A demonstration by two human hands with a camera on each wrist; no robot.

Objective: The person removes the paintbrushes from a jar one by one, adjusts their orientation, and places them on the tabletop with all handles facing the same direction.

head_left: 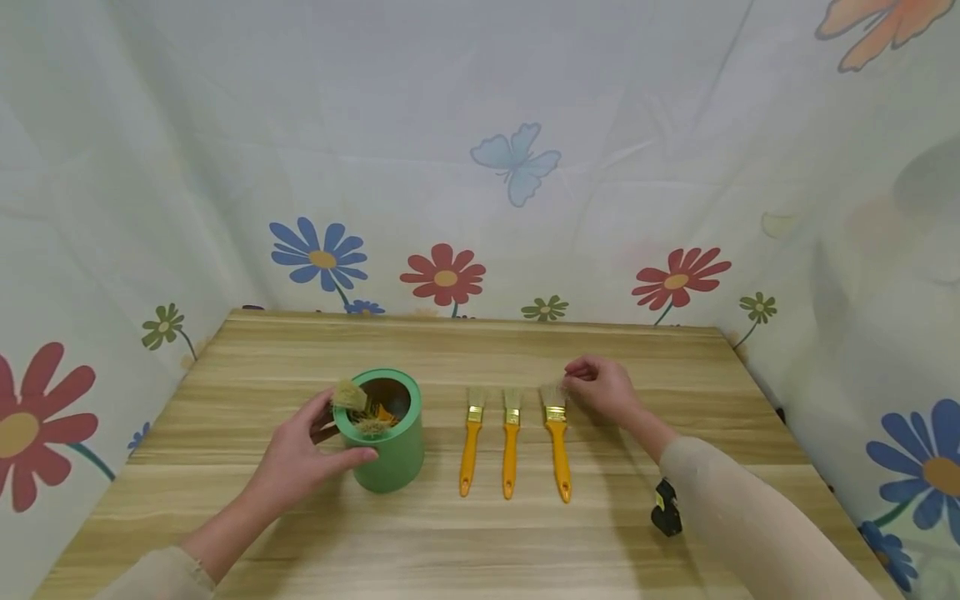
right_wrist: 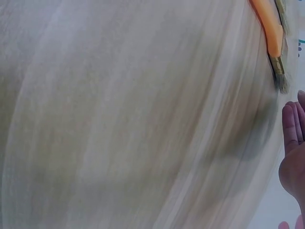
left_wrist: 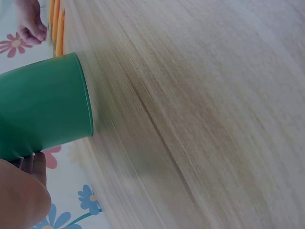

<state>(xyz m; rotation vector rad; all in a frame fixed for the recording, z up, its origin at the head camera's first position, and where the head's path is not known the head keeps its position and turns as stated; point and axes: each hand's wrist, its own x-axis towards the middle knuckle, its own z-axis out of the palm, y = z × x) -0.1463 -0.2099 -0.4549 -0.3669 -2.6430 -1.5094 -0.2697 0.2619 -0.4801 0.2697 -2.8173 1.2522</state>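
Note:
My left hand [head_left: 296, 454] grips a green cylindrical can [head_left: 390, 462], thumb on its near side and fingers round the far left. Inside the can are paintbrushes, bristles up; one pale bristle head [head_left: 349, 396] leans over the rim, and an orange bit shows deeper in. Three paintbrushes with orange handles lie side by side on the table: a left brush [head_left: 469, 450], a middle brush [head_left: 511, 450] and a wider right brush [head_left: 558, 442]. Just beside the right brush's bristles is my right hand [head_left: 603, 387], its fingers together and holding nothing visible.
The wood-grain table [head_left: 525, 550] runs back to a white cloth [head_left: 420, 167] printed with flowers and butterflies, which also hangs at both sides. A small black object [head_left: 666, 508] with a yellow patch shows by my right sleeve.

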